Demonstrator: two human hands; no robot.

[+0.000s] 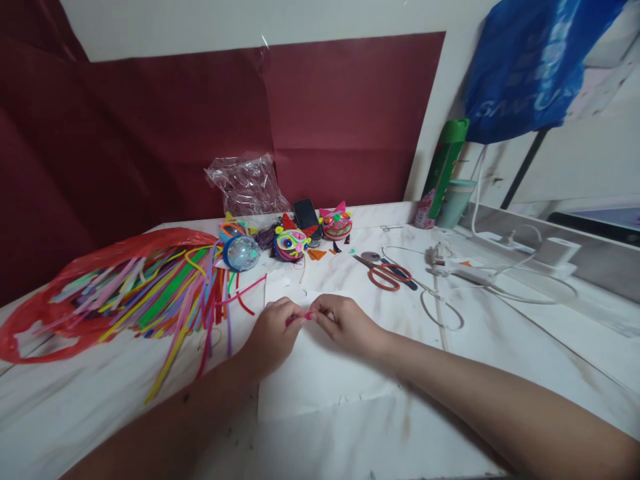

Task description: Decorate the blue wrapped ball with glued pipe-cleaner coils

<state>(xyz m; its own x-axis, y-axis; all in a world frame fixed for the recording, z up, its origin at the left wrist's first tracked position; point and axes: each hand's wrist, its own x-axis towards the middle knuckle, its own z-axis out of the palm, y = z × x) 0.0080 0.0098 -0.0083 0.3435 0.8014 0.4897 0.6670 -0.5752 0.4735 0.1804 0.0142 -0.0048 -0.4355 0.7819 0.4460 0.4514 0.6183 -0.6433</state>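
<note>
Head view: our left hand point(275, 333) and right hand point(349, 325) pinch a pink piece point(308, 315) above paper point(325, 380). Surface point(320, 448) extends past the paper's near edge.

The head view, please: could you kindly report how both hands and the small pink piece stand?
Left hand, right hand: fingertips pinching small pink piece. White paper sheet below. Orange-handled metal scissors clear of both hands.

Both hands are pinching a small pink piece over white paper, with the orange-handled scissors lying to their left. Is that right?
Not quite: the head view shows the orange-handled scissors lying to their right. The left hand and right hand do pinch a small pink piece over white paper.
</note>
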